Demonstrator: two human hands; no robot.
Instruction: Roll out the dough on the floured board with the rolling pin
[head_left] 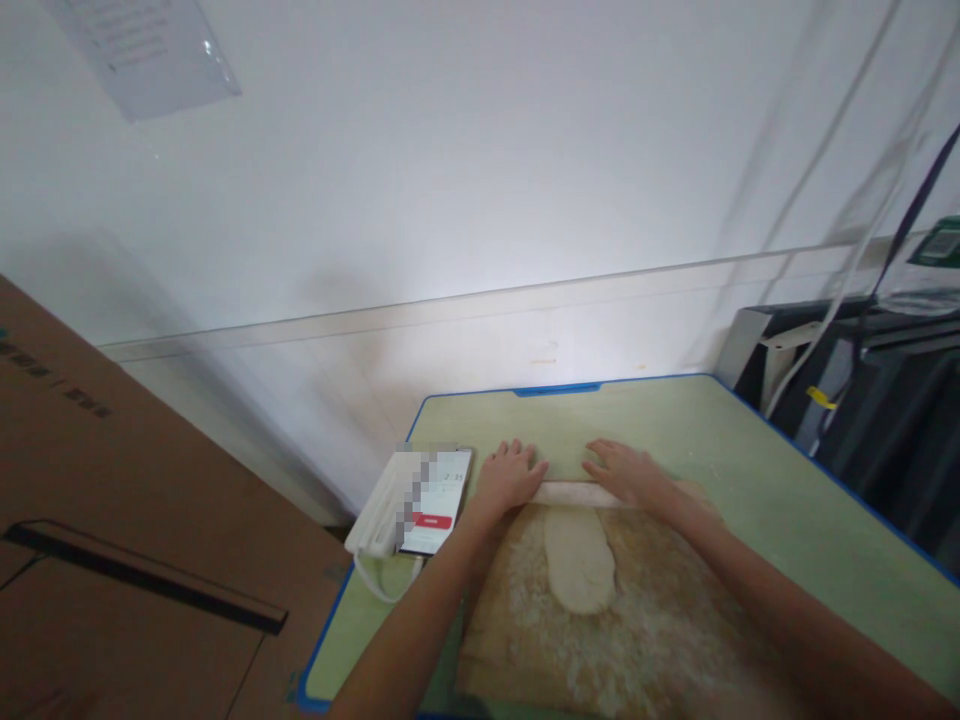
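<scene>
A pale rolling pin (574,493) lies crosswise at the far edge of a floured wooden board (517,640). My left hand (514,472) rests over its left end, palm down, fingers stretched forward past it. Over the right part lies my right hand (622,470), also palm down with fingers spread rather than wrapped round. An oval sheet of flattened dough (579,565) stretches toward me on the board, its far end meeting the pin. My palms hide both ends of the pin.
Left of the board, a phone (442,500) with a lit screen lies beside a white device (379,505) with a cable. The green table (645,410) has a blue rim and faces a white wall. A large cardboard box (150,560) stands at left, dark equipment (885,410) at right.
</scene>
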